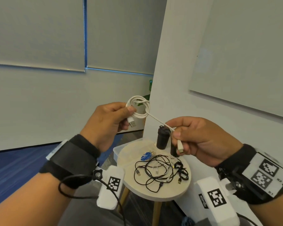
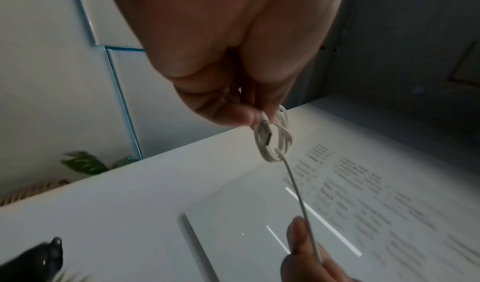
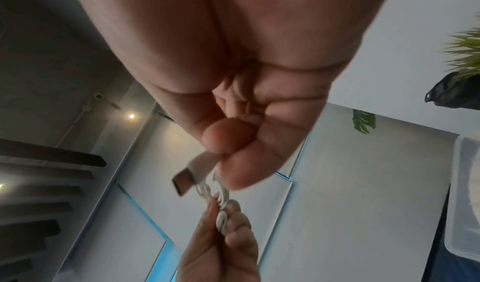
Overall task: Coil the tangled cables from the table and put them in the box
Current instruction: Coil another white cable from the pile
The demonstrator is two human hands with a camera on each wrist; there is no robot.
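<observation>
while the left hand (image 1: 108, 123) pinches a coiled white cable (image 1: 140, 108) above the round table (image 1: 170, 191), the right hand (image 1: 201, 141) grips that cable's free end near its plug. black cables (image 1: 157, 170) lie tangled mid-table, a blue one (image 1: 145, 155) toward its far edge, beside a clear box (image 1: 117, 150).

Whiteboard (image 2: 363, 183) writing blurred — wrist tags (image 1: 266, 173) too small — nothing legible
</observation>
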